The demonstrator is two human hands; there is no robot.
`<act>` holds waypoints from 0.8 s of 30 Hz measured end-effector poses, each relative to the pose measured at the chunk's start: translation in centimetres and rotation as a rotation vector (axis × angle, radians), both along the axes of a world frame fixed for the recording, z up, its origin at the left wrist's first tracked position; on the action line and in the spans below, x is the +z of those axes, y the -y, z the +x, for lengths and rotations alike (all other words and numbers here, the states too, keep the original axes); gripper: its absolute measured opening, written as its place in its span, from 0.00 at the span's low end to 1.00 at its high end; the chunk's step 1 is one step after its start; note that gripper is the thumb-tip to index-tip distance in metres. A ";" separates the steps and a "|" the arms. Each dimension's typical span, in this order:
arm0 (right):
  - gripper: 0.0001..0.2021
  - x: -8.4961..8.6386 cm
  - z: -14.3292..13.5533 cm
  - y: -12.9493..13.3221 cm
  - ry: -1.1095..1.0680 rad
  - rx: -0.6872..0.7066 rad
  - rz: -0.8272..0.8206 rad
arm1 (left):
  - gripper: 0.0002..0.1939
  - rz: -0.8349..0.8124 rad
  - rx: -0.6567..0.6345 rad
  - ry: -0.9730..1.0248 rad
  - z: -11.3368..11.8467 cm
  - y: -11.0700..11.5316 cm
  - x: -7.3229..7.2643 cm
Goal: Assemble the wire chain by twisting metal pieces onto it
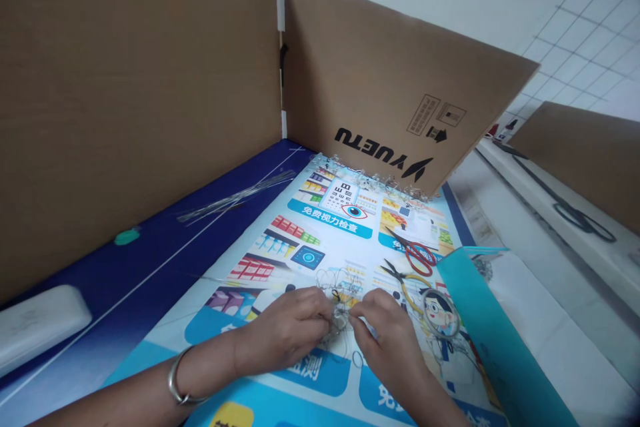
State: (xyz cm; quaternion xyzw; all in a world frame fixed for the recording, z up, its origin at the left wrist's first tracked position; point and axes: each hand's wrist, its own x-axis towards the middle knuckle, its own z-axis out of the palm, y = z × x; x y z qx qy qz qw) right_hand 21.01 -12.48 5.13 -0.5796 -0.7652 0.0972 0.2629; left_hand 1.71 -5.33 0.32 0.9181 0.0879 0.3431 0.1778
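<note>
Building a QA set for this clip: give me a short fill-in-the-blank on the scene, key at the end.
1. Both hands, left hand and right hand, pinch a tangle of thin ____.
2. The bracelet sits on the ____ wrist.
3. The scissors on the poster have ____ handles.
4. The cardboard panel reads ____, upside down.

Missing: wire; left; red; YUETU

The left hand [287, 333] and right hand [385, 330] meet over a wire tangle [340, 297] on the poster [280, 240] covering the table. Scissors [417, 255] and pliers [405, 280] lie just right of the tangle, a bundle of straight wires [235, 199] far left. Cardboard walls [390, 80] stand behind.
</note>
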 end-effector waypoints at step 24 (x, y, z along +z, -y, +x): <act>0.08 -0.7 -0.4 0.6 0.229 -0.001 -0.036 | 0.07 0.231 0.036 -0.112 -0.1 0.4 0.1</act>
